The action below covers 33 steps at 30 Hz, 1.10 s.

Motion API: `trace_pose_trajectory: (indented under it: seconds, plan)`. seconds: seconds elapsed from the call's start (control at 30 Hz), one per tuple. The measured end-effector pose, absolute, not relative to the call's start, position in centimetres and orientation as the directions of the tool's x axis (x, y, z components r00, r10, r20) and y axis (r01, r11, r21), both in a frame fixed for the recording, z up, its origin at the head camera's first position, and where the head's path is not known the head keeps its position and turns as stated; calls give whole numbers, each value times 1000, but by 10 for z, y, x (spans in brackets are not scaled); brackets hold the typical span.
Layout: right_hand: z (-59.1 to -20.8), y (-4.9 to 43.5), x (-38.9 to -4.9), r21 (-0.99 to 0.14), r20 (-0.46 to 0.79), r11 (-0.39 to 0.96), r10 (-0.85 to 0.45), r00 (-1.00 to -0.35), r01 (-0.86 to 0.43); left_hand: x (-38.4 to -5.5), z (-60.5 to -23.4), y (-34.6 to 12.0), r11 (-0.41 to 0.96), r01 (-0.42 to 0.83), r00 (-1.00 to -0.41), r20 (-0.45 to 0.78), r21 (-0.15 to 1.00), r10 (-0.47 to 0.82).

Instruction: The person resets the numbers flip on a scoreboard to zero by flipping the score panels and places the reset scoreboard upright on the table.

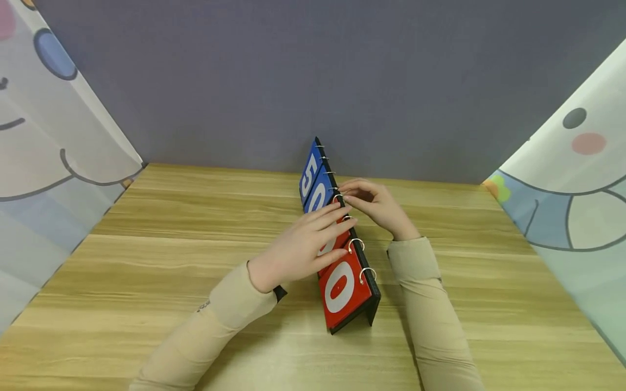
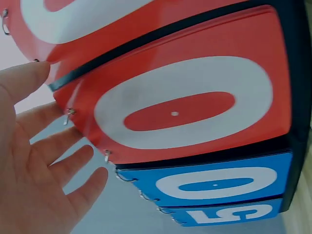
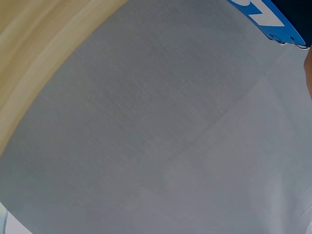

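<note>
A flip scoreboard (image 1: pixel 344 279) stands like a tent, with red cards and blue cards hung from metal rings along its top edge. The red cards show 0s, and the blue ones read 0 and 5. My left hand (image 1: pixel 313 236) lies across the red side, its fingers extended to the top edge. In the left wrist view, the left hand (image 2: pixel 44 141) has spread fingers, some reaching behind the red card (image 2: pixel 204 109) beside its rings. On the far side, my right hand (image 1: pixel 376 206) bends its fingertips and thumb to the top edge near the middle rings; whether they pinch anything is hidden.
The scoreboard rests on a wood-grain table (image 1: pixel 195 233). A grey panel (image 1: pixel 313 76) rises behind the table, and printed cartoon curtains (image 1: pixel 49 136) hang at both sides.
</note>
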State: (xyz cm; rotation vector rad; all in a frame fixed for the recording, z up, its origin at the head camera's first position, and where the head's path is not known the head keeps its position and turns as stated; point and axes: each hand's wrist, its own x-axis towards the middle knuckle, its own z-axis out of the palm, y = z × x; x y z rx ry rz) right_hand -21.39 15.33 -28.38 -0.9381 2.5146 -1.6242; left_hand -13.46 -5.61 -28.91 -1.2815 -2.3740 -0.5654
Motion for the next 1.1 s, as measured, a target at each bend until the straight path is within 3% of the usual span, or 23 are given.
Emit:
trace_pose_trajectory:
  seconds: [0.23,0.4,0.5,0.63,0.8,0.9,1.1]
  plan:
    - [-288,159,-222,-898,227,254,-431,-873,-359,-138,-293,-53,478,862,-491,520,170,699]
    - [-288,155,-243,-962,52,229,-376,-925,-147,-139,-296,-52,473,863,-489,533,180,690]
    - [-285,147,-259,-989,-70,147,-351,-934,19,-140,-297,-53,463,865,-489,539,195,686]
    - [-280,136,-275,-971,-240,102,-347,-906,218,-140,-299,-55,452,870,-479,546,196,687]
    - [-284,126,-290,-909,-415,210,-386,-824,360,-141,-300,-55,455,871,-475,550,183,687]
    - [-292,125,-296,-900,-436,208,-399,-807,383,-141,-301,-54,456,872,-472,547,177,691]
    - [-310,126,-303,-891,-419,20,-422,-804,454,-141,-301,-55,460,868,-481,539,185,691]
